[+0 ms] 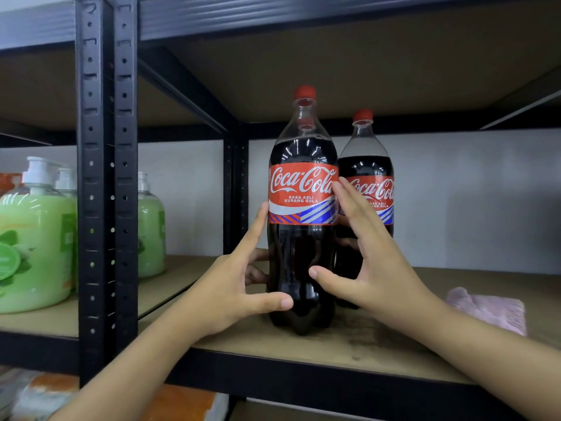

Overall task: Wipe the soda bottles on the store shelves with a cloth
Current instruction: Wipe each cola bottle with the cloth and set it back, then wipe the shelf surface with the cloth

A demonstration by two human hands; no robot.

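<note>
Front Coke bottle (303, 214) stands upright on shelf (349, 344) btwn both hands: left hand (230, 287) and right hand (373, 262) wrap its lower body, thumbs in front. 2nd bottle (368, 177) just behind-right. Pink cloth (488, 308) lies on shelf, right of hands, untouched.
</note>
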